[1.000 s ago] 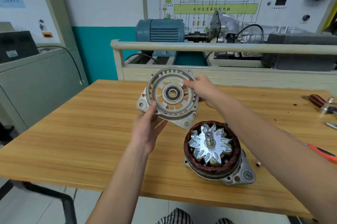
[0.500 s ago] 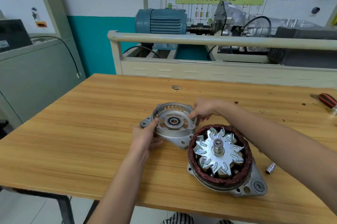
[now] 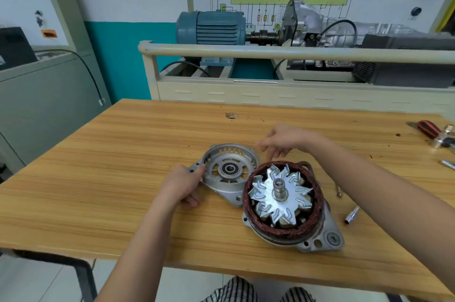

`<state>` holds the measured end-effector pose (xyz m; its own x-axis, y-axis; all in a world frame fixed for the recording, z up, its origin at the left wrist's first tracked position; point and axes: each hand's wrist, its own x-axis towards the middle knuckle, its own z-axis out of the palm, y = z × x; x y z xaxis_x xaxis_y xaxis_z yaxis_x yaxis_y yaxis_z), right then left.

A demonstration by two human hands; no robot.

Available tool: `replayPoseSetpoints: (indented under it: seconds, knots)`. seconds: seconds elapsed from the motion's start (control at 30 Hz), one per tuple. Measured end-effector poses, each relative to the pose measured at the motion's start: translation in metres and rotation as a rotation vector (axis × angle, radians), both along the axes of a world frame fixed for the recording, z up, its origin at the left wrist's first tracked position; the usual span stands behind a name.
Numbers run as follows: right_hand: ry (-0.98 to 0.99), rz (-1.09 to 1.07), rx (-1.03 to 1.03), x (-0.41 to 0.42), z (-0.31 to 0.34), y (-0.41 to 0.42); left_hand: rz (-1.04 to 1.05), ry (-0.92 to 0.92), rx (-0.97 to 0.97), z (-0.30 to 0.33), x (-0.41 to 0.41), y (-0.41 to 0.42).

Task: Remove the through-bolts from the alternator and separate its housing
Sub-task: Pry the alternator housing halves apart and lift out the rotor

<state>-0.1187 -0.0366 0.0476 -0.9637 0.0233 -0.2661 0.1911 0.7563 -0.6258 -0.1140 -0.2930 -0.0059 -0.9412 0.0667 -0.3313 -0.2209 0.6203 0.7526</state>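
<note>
**Front cover down on the bench, housing split**

Head view. Your front housing half [image 3: 227,173] lies open side up on the wooden table [image 3: 98,178], touching the left edge of the rear half [image 3: 293,213], which sits nearer and to the right with the copper stator winding and rotor fan exposed. Your left hand [image 3: 181,184] rests against the cover's left mounting ear, fingers curled at the rim; a contact more than a firm clamp. Your right hand [image 3: 283,141] hovers just beyond the cover's far-right rim, fingers loose and blurred, holding nothing.

Handling, as a judgement: the cast cover is stiff, light, easy to lift by its ears or rim. The rear half looks heavy; take it by the aluminium body or lug, never by the copper winding, which is easily damaged, and mind the fan blades' edges.

Against half a second ago: the cover has settled flat and your right hand has let go of its rim and lifted away. A second ago you held it raised, tilted toward you, in both hands.

A socket bit [image 3: 351,214] lies right of the rear half; red-handled pliers [image 3: 428,128] sit far right.
</note>
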Motion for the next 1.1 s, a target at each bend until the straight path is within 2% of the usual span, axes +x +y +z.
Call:
replayPoseSetpoints:
  seconds: [0.07, 0.1, 0.13, 0.2, 0.23, 0.27, 0.37, 0.43, 0.6, 0.73, 0.83, 1.1]
  knots:
    - [0.114, -0.060, -0.110, 0.025, 0.018, 0.007, -0.015, 0.168, -0.185, 0.009, 0.006, -0.002]
    - [0.184, -0.068, -0.162, 0.040, 0.026, 0.008, -0.019, 0.271, -0.205, 0.014, 0.012, 0.000]
    - [0.260, -0.061, -0.209, 0.056, 0.032, 0.009, -0.042, 0.369, -0.135, 0.021, 0.020, 0.002]
    - [0.383, -0.013, -0.276, 0.091, 0.041, 0.005, -0.176, 0.521, 0.201, 0.036, 0.043, 0.007]
    - [0.408, 0.019, -0.291, 0.107, 0.044, 0.002, -0.293, 0.565, 0.332, 0.044, 0.058, 0.010]
    - [0.409, 0.047, -0.290, 0.121, 0.044, 0.000, -0.428, 0.586, 0.374, 0.050, 0.072, 0.014]
    - [0.398, 0.034, -0.240, 0.143, 0.033, -0.003, -0.700, 0.650, 0.161, 0.053, 0.098, 0.037]
    - [0.429, -0.055, -0.266, 0.149, 0.023, -0.003, -0.687, 0.764, 0.036, 0.051, 0.103, 0.053]
    - [0.505, -0.185, -0.353, 0.158, -0.019, -0.006, -0.581, 0.873, 0.054, 0.048, 0.099, 0.063]
    - [0.621, -0.279, -0.570, 0.156, -0.052, -0.019, -0.591, 0.939, 0.032, 0.046, 0.097, 0.062]
    - [0.713, -0.363, -0.659, 0.152, -0.062, -0.021, -0.590, 0.975, 0.017, 0.044, 0.096, 0.062]
    - [0.713, -0.425, -0.640, 0.145, -0.069, -0.013, -0.560, 0.930, 0.080, 0.050, 0.085, 0.073]
